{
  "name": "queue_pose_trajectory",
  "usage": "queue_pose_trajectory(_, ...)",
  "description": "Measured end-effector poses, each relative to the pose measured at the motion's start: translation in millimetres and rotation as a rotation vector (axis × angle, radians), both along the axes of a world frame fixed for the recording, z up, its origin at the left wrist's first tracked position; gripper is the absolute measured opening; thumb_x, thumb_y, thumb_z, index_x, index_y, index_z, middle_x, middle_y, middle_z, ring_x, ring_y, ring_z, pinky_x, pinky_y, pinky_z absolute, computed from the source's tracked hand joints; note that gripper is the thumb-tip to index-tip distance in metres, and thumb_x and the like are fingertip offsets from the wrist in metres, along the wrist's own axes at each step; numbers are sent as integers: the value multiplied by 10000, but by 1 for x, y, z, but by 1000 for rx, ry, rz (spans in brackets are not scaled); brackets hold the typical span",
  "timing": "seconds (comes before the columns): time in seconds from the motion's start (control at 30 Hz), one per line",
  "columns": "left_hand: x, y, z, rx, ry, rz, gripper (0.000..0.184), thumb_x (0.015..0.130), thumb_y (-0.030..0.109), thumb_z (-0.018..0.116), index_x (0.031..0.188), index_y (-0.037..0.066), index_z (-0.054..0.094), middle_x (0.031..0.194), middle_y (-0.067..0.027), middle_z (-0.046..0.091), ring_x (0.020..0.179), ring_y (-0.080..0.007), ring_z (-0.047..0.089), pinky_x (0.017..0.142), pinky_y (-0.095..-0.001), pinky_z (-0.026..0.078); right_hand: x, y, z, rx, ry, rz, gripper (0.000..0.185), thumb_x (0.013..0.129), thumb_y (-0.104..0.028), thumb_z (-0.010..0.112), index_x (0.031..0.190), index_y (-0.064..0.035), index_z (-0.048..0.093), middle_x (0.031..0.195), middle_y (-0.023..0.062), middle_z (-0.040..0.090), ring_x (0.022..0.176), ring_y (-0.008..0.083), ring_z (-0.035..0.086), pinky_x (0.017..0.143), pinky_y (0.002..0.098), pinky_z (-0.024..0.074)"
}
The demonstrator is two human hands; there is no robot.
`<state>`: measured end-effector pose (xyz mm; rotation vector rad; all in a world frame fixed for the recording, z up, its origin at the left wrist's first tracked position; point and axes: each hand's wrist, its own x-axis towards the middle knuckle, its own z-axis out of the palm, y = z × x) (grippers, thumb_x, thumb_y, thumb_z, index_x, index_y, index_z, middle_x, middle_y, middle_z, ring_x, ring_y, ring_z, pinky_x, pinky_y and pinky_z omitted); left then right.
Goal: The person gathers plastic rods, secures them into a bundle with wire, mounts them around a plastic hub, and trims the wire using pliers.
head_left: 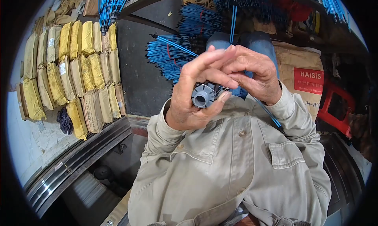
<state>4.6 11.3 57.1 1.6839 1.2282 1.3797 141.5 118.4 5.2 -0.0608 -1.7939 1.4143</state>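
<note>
My left hand (197, 84) is wrapped round a grey plastic hub (201, 99) with a round hole and slots at its end, held in front of my chest. Close against it, my right hand (256, 70) has thumb and fingers pinched together at the hub's side. Thin metal wires show between the fingers there; what the right fingertips grip is hidden. Slim blue rods stick out around the hands: a black-tipped rod (175, 45) to the upper left, a pair of rods (233, 23) pointing forward, and another rod (268, 112) to the lower right.
Bundles of black-tipped blue rods (169, 57) lie ahead, with another bundle (112, 7) at upper left. Rows of yellow and brown wrapped packages (88, 70) are on the left. A brown HAISIS sack (291, 55) and a red plastic frame (336, 108) are on the right.
</note>
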Motion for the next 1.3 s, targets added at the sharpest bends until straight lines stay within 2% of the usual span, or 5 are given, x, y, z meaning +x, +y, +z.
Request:
queue_pose_trajectory(0.77, -1, 9, -6, 50, 5, 66, 275, 751, -61, 611, 955, 38, 456, 908, -82, 608, 1066, -302, 572, 1024, -523, 263, 13, 21, 9, 68, -107, 49, 119, 780, -26, 632, 896, -4, 634, 859, 86, 622, 771, 196, 552, 676, 283, 432)
queue_pose_trajectory(0.97, 4, 12, -5, 25, -48, 113, 272, 760, -89, 589, 949, 31, 434, 904, -115, 603, 948, -260, 605, 924, -429, 412, 28, 150, 27, 233, -410, -732, 146, 878, -83, 554, 1003, -14, 582, 989, 105, 618, 868, 185, 588, 755, 270, 461)
queue_pose_trajectory(1.03, 5, 13, -5, 14, -66, 117, 275, 764, -102, 578, 947, 30, 421, 907, -131, 604, 924, -254, 607, 909, -421, 429, 21, 208, 17, 845, -389, -891, 187, 897, -211, 544, 957, -35, 557, 958, 126, 605, 864, 243, 593, 730, 326, 473)
queue_pose_trajectory(1.17, 3, 12, -7, -13, -21, 178, 275, 762, -105, 579, 945, 28, 424, 907, -128, 597, 884, -208, 609, 822, -343, 477, 10, 241, 7, 929, -989, -946, 302, 898, -347, 515, 899, -46, 526, 909, 148, 585, 836, 306, 580, 707, 378, 470)
queue_pose_trajectory(1.3, -2, 14, -10, -6, -30, 229, 243, 745, -51, 618, 929, 17, 475, 872, -91, 568, 743, -161, 586, 697, -264, 466, 8, 262, 5, 1032, -1073, -902, 368, 899, -416, 482, 870, -51, 520, 865, 134, 572, 814, 308, 576, 696, 393, 467)
